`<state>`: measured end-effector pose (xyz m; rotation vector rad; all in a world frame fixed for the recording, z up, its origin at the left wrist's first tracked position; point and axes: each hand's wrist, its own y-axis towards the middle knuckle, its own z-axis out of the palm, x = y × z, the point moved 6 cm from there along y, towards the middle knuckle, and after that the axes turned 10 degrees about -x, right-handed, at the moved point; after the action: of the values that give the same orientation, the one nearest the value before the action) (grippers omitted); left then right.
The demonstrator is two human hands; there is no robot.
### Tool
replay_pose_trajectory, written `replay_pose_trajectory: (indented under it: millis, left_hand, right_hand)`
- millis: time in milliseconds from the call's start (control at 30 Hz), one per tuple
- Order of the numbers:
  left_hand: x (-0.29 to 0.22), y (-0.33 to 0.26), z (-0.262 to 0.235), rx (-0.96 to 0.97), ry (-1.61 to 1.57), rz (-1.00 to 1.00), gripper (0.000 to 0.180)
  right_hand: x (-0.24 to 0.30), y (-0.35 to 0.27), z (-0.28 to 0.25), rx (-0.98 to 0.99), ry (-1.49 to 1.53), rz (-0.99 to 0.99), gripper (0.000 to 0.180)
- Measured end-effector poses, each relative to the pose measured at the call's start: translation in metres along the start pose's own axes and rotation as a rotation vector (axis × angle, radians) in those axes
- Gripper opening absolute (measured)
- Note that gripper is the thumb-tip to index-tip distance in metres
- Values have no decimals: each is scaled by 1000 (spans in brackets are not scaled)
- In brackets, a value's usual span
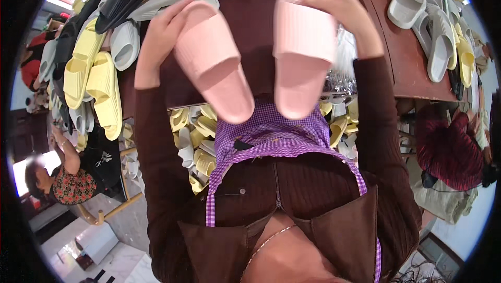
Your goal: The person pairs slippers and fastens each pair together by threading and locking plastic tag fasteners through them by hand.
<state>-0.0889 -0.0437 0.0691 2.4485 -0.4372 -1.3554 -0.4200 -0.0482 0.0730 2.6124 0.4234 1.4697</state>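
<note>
Two pink slide slippers are held up in front of me, apart from each other. My left hand [166, 40] grips the left pink slipper [211, 48] at its toe end, its heel pointing down toward my apron. My right hand [347, 9] is closed round the toe end of the right pink slipper [304, 58], which hangs nearly upright. Both slippers show their ribbed straps and insoles. The undersides, and some of my fingers behind them, are hidden.
A dark red table [240, 1] lies beyond the slippers. Yellow slippers [86, 69], grey and black ones pile up at the left; more grey slippers [407, 7] lie at the right. Clear plastic bags [344, 61] sit beside my right wrist. A co-worker [65, 178] is at the left.
</note>
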Motion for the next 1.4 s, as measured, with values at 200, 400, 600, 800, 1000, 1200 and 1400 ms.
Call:
replay_pose_trajectory:
  millis: [200,400,600,800,1000,1200,1400]
  left_hand:
    - [-7,34,60,-185,64,143,29]
    - [-93,-30,113,-50,-92,174,16]
    - [-154,-125,214,254,-20,533,23]
    - [-146,-139,261,296,194,563,23]
    - [-128,-137,283,285,260,460,17]
    - [-123,-130,272,308,97,252,12]
    - [-125,-128,238,709,-416,-176,9]
  right_hand:
    - [15,-3,-22,-453,-227,-269,18]
    - [17,-96,-80,-531,169,157,19]
    - [-12,-163,-81,-564,273,185,16]
    - [-42,-191,-76,-573,381,286,13]
    - [-55,-190,-55,-544,372,322,12]
    - [-37,-177,-28,-502,-193,-148,18]
    - [-63,-170,-15,-416,-422,-168,29]
